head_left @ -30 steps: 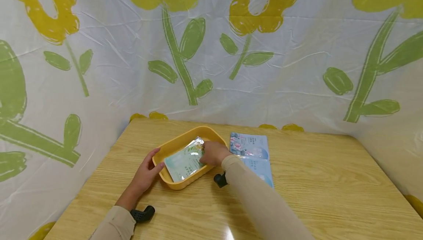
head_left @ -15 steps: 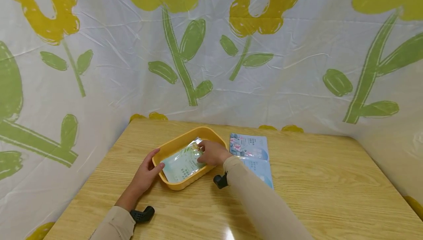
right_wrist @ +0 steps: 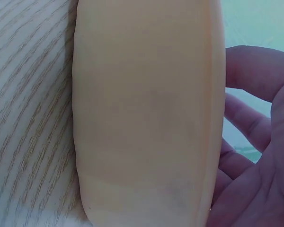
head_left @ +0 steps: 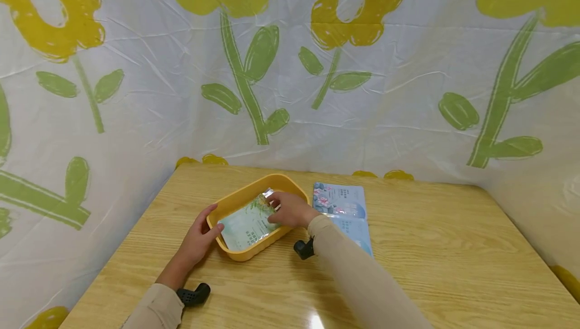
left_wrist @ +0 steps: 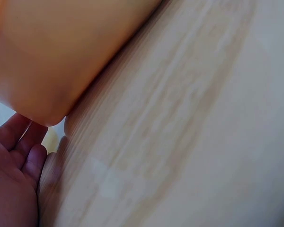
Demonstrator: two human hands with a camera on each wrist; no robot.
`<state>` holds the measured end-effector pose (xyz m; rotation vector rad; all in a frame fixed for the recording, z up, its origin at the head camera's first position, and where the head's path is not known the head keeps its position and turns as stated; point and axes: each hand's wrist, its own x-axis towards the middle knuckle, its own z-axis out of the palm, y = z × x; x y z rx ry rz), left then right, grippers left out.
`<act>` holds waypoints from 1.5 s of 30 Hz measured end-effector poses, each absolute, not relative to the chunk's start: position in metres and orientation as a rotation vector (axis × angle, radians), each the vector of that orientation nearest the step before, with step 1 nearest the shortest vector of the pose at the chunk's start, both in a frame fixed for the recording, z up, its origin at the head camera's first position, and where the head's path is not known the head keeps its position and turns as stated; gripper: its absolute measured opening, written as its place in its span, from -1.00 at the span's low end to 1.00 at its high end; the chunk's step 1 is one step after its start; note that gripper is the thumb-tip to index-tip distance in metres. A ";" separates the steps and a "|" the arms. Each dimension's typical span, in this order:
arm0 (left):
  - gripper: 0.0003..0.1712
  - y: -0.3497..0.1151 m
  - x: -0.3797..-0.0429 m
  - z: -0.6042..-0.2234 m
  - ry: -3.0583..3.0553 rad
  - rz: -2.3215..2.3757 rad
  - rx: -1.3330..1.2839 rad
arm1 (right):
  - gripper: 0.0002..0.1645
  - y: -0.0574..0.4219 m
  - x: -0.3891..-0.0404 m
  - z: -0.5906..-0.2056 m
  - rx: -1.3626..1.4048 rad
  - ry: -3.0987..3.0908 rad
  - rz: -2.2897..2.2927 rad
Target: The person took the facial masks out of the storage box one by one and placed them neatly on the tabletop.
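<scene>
A pale green sheet mask packet (head_left: 246, 225) with a leafy print lies inside a yellow plastic basket (head_left: 240, 200). My right hand (head_left: 290, 210) reaches over the basket's near right rim, its thumb and fingertips at the packet's right end. In the right wrist view the thumb (right_wrist: 255, 68) and curled fingers show beyond the basket's wall, with the green packet behind them. My left hand (head_left: 199, 236) holds the basket's left end, thumb over the rim. The left wrist view has its fingertips (left_wrist: 35, 132) against the basket's lower outer corner.
Two blue sheet mask packets, one with pink flowers (head_left: 342, 198) and a plainer one (head_left: 355, 231) partly under the right sleeve, lie right of the basket. The wood-grain table (head_left: 453, 253) extends to the right. A flower-printed cloth (head_left: 399, 117) hangs behind.
The green packet has shifted slightly left and toward me inside the basket, and my right hand has moved a little left with it. My left hand keeps its place on the basket.
</scene>
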<state>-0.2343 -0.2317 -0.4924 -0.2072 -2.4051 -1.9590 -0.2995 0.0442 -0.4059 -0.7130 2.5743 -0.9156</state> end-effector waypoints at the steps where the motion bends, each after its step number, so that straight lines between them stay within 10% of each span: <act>1: -0.26 -0.232 -0.234 -0.493 -2.405 -1.957 -0.210 | -0.41 0.044 -0.299 -0.406 -0.719 2.574 -0.919; 45: -0.26 -0.231 -0.233 -0.489 -2.442 -1.956 -0.182 | -0.44 0.028 -0.286 -0.405 -0.848 2.480 -0.960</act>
